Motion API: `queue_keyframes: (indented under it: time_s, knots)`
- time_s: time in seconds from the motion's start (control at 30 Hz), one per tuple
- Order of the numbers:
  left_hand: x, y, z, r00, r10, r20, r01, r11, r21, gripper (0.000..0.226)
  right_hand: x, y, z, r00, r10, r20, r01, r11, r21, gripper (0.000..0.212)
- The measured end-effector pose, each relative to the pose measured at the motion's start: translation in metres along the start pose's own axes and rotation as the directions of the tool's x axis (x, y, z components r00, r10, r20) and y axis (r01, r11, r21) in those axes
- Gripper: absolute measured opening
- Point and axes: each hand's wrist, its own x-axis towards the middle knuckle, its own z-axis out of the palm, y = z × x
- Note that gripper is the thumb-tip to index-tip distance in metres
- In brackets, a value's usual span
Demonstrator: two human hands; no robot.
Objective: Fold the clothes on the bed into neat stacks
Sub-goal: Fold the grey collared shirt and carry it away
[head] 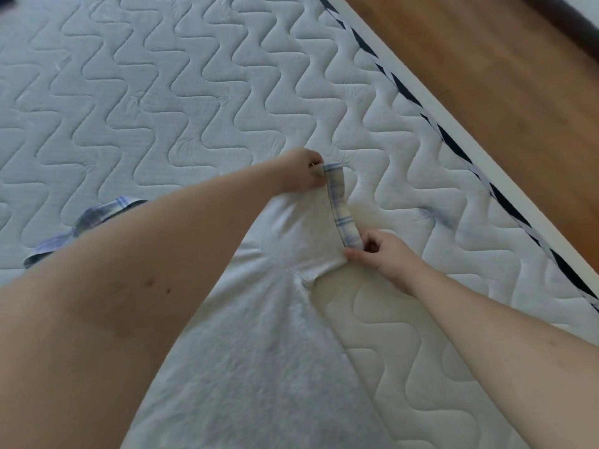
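Observation:
A white short-sleeved shirt (259, 345) lies spread on the quilted mattress (162, 92). Its right sleeve (311, 228) ends in a blue-and-white plaid cuff (340, 205). My left hand (303, 170) pinches the far end of that cuff. My right hand (382, 254) pinches the near end of the cuff at the sleeve's lower corner. The sleeve is stretched flat between both hands. The other plaid cuff (87, 222) shows at the left, partly hidden behind my left forearm.
The mattress edge with dark-and-white piping (453, 140) runs diagonally at the right, beside a white bed frame and wooden floor (518, 76). A dark item (6, 0) peeks in at the top left corner.

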Motion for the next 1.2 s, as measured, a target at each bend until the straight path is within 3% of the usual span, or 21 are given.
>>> queue_keyframes:
  time_s: [0.13,0.27,0.43,0.57,0.67,0.8,0.9,1.0,1.1,1.17,1.2]
  knots:
    - [0.006,-0.01,0.015,0.999,-0.037,-0.027,0.034,0.996,-0.085,0.015,0.005,0.002,0.003,0.998,0.014,-0.067,-0.016,0.999,-0.03,0.046]
    - [0.007,-0.014,0.033,0.989,-0.02,-0.146,0.011,0.998,-0.06,0.016,0.012,0.0,0.007,0.986,-0.034,-0.163,0.019,0.995,-0.095,0.036]
    - [0.007,-0.01,0.054,0.971,0.042,-0.234,0.008,0.979,0.205,0.038,0.015,0.001,0.009,0.979,-0.054,-0.195,0.039,0.996,-0.079,0.026]
    - [0.0,-0.012,0.05,0.962,0.0,-0.274,0.052,0.982,0.184,0.056,0.015,0.003,0.008,0.98,-0.041,-0.193,0.037,0.999,-0.024,0.024]
    - [-0.027,-0.028,0.042,0.915,0.032,-0.402,0.026,0.99,0.138,0.054,0.016,0.003,0.009,0.977,-0.035,-0.209,0.039,0.999,0.014,0.023]
    - [-0.09,-0.081,0.04,0.813,0.141,-0.565,-0.027,0.978,0.206,0.038,0.016,0.002,0.012,0.975,-0.018,-0.224,0.031,0.998,0.055,0.023]
    - [-0.121,-0.137,0.025,0.864,-0.048,-0.501,0.191,0.952,0.239,0.041,0.014,-0.003,0.013,0.971,0.015,-0.237,0.003,0.997,0.078,0.023]
    - [-0.132,-0.176,-0.002,0.894,-0.267,-0.359,0.379,0.878,0.293,0.039,0.011,-0.016,0.02,0.923,0.074,-0.379,-0.078,0.997,0.005,0.048]
    - [-0.131,-0.186,-0.023,0.919,-0.262,-0.296,0.371,0.83,0.417,0.031,0.005,-0.037,0.042,0.775,-0.101,-0.624,-0.054,0.973,-0.224,0.051]
    - [-0.124,-0.184,-0.031,0.93,-0.264,-0.255,0.356,0.815,0.457,0.029,0.005,-0.062,0.07,0.734,-0.245,-0.633,0.093,0.96,-0.264,0.034]
    - [-0.121,-0.182,-0.033,0.935,-0.26,-0.239,0.344,0.824,0.449,0.03,0.009,-0.077,0.085,0.755,-0.312,-0.577,0.18,0.944,-0.275,0.026]
